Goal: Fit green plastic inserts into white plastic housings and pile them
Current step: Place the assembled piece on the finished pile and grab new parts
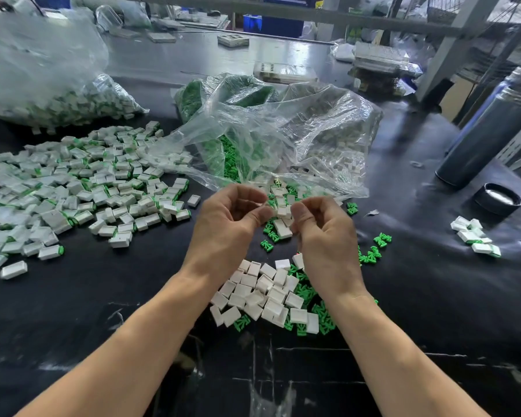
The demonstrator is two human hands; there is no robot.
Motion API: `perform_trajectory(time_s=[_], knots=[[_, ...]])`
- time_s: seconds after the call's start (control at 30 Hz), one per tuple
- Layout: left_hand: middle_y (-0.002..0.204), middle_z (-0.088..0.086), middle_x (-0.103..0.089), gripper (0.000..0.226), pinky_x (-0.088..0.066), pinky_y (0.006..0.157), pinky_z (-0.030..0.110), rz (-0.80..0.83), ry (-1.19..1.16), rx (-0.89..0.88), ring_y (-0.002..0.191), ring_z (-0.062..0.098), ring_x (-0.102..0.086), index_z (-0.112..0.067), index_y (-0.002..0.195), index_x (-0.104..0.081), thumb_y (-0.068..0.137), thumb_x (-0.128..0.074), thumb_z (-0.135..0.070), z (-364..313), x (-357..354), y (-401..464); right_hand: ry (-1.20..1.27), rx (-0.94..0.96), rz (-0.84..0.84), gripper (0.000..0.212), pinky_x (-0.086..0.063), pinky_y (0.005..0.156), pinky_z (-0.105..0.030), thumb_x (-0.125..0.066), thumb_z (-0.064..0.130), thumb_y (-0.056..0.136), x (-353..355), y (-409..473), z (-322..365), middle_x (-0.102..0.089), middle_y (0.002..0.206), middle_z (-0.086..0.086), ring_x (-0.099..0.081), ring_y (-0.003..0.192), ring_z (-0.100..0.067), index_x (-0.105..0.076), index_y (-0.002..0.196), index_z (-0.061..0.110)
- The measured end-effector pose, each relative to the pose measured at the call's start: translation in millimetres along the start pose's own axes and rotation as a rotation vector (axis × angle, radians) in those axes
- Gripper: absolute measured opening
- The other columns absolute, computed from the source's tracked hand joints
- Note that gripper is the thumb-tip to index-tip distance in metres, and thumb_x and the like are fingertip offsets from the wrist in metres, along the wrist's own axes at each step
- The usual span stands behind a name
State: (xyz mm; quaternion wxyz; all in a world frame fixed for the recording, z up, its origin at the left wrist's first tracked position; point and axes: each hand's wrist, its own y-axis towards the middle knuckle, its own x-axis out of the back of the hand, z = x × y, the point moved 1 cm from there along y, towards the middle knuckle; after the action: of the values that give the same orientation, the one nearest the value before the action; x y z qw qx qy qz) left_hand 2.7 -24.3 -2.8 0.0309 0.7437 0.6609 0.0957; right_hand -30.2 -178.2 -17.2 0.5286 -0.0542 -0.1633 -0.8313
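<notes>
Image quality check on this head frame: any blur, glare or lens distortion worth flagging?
Head view: wide-angle bending is strong at the edges, where the metal flask and shelf posts lean; the left bag is smeared by blur; overhead light glares on the clear bag and the dark table; the centre is sharp, both the left hand and right hand and the white housings reading clearly.

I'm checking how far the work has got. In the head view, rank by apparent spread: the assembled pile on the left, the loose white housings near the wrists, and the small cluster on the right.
1. Assembled pile, largest by far.
2. Loose white housings.
3. Small cluster, smallest, though it lies farther from the camera.
</notes>
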Motion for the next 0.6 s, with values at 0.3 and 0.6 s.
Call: perform_trajectory(time_s=[0.3, 0.6], knots=[[0.083, -0.01, -0.07, 0.009, -0.05, 0.066, 0.018, -0.251, 0.628, -0.053, 0.073, 0.004, -0.065, -0.029, 0.092, -0.075, 0.089, -0.076, -0.02, 14.3, 56.0, 26.3, -0.124, -0.036, -0.053, 0.057, -0.04, 0.058, -0.031, -0.054, 0.059, 0.101, 13.8, 4.7, -1.3, -0.058, 0.051, 0.013, -0.05, 0.049, -0.004, -0.062, 0.062, 0.018], [0.106, 0.011, -0.069, 0.018, -0.053, 0.089, 0.043, -0.401, 0.852, -0.156, 0.093, 0.029, -0.065, -0.015, 0.109, -0.076, 0.091, -0.075, -0.017, 14.5, 78.1, 33.6, -0.39, 0.047, 0.061, 0.011, -0.054, 0.091, -0.043, -0.071, 0.027, 0.097, 17.1, 9.4, -3.3, -0.07, 0.098, 0.016, -0.064, 0.092, -0.011, -0.078, 0.103, 0.033]])
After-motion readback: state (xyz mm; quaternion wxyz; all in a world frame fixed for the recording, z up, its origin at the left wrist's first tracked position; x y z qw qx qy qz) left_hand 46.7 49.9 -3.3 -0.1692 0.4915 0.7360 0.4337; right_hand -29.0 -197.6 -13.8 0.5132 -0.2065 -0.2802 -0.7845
